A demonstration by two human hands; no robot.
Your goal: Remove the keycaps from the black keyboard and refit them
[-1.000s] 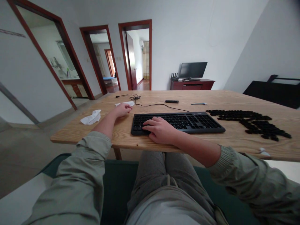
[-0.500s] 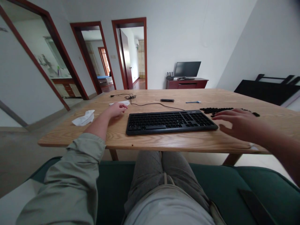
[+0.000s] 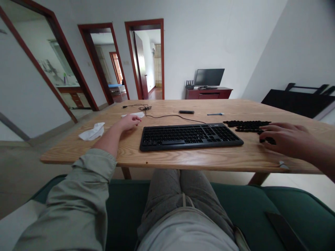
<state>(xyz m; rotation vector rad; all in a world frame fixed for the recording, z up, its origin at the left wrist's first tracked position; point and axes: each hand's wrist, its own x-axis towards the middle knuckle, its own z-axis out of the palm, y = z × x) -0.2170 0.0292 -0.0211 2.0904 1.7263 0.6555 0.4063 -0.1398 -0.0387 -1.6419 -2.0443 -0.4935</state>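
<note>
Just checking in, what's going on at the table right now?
A seated person has their right hand at a patch of small black pieces lying to the right of a black keyboard on a wooden table. Their left hand rests on the table beside a white paper scrap, with a crumpled white tissue nearby.
</note>
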